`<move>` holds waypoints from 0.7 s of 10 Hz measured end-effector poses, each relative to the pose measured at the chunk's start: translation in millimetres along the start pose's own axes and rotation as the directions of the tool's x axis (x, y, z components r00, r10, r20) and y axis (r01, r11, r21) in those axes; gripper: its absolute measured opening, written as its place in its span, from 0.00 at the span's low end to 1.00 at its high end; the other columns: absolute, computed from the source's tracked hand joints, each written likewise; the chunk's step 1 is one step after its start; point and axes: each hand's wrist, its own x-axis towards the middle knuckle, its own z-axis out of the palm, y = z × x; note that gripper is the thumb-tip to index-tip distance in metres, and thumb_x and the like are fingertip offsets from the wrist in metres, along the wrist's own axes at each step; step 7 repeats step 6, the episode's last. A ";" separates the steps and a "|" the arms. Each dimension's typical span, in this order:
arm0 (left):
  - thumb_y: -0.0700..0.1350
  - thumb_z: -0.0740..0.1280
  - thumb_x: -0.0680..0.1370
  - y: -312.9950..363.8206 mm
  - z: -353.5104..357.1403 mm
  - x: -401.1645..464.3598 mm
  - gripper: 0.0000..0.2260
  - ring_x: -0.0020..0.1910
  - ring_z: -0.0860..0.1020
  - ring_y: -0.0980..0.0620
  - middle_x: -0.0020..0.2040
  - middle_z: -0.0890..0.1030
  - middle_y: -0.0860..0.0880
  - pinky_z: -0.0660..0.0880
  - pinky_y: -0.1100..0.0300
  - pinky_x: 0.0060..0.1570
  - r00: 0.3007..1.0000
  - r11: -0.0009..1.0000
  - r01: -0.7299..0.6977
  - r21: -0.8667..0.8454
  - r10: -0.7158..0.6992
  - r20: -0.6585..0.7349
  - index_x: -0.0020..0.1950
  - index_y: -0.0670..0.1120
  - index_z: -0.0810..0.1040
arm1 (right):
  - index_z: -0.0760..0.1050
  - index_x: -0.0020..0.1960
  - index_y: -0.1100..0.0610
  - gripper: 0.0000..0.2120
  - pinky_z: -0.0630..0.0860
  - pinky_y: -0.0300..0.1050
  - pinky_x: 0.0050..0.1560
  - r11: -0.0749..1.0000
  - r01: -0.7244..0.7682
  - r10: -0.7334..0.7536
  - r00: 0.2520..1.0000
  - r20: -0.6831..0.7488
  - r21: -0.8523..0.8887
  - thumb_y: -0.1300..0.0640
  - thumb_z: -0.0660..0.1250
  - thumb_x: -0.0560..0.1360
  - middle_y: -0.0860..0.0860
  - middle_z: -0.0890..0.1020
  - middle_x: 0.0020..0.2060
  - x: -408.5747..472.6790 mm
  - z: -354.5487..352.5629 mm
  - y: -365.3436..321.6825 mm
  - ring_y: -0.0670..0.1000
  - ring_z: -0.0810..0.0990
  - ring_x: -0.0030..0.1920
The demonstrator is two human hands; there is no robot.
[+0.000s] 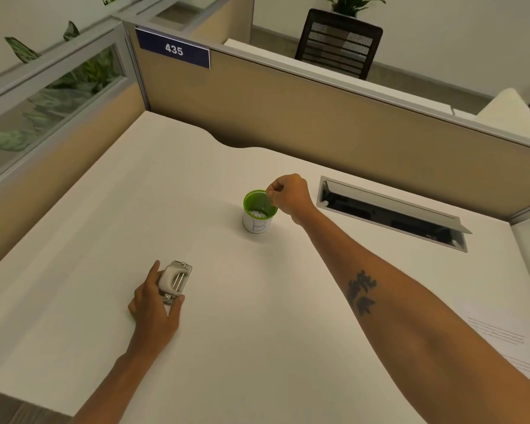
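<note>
The right hand (291, 194) above the green-rimmed cup (259, 223) on the counter (257, 316), fingers pinching a small item (269, 199) too blurred to identify, seems to be dropping it in, while the left hand (153, 304) grips the hole punch (175, 280) left of the cup; next, release inside the rim.

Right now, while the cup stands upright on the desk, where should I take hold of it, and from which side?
Grip the cup around its white wall, below the green rim, coming from its left: it is round, upright, with no handle showing, and the right hand is over the mouth's right edge.
</note>
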 end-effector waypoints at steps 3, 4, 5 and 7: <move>0.42 0.75 0.75 -1.2 1.4 -0.2 0.42 0.71 0.71 0.40 0.71 0.76 0.48 0.62 0.38 0.70 1.000 1.000 0.001 0.017 -0.001 -0.004 0.84 0.50 0.56 | 0.85 0.47 0.61 0.05 0.76 0.36 0.36 1.000 0.023 -0.023 1.000 0.006 0.009 0.69 0.74 0.74 0.49 0.82 0.40 -9.0 -4.8 3.6 0.51 0.81 0.45; 0.38 0.77 0.75 1.6 0.7 -2.4 0.44 0.72 0.71 0.39 0.73 0.75 0.47 0.61 0.37 0.72 1.000 1.000 0.024 0.014 -0.024 0.001 0.84 0.51 0.55 | 0.84 0.48 0.63 0.05 0.77 0.38 0.37 0.998 0.006 -0.006 1.000 -0.006 0.059 0.69 0.74 0.74 0.49 0.82 0.40 -15.6 -11.1 7.8 0.51 0.81 0.44; 0.41 0.77 0.75 7.5 -1.8 -7.8 0.43 0.76 0.69 0.38 0.78 0.70 0.45 0.59 0.38 0.76 1.000 0.999 0.012 0.035 -0.012 0.013 0.84 0.49 0.55 | 0.81 0.48 0.63 0.06 0.82 0.50 0.44 0.987 -0.009 0.014 1.000 -0.025 0.163 0.63 0.76 0.76 0.60 0.86 0.45 -28.3 -22.4 21.7 0.53 0.81 0.42; 0.52 0.71 0.74 9.6 -1.2 -12.9 0.42 0.79 0.66 0.39 0.82 0.66 0.45 0.59 0.39 0.77 0.994 0.991 -0.097 0.089 0.101 -0.041 0.84 0.47 0.56 | 0.79 0.47 0.65 0.13 0.81 0.52 0.46 0.975 -0.008 0.024 0.997 -0.068 0.221 0.56 0.76 0.78 0.62 0.85 0.45 -46.3 -29.3 38.4 0.54 0.81 0.41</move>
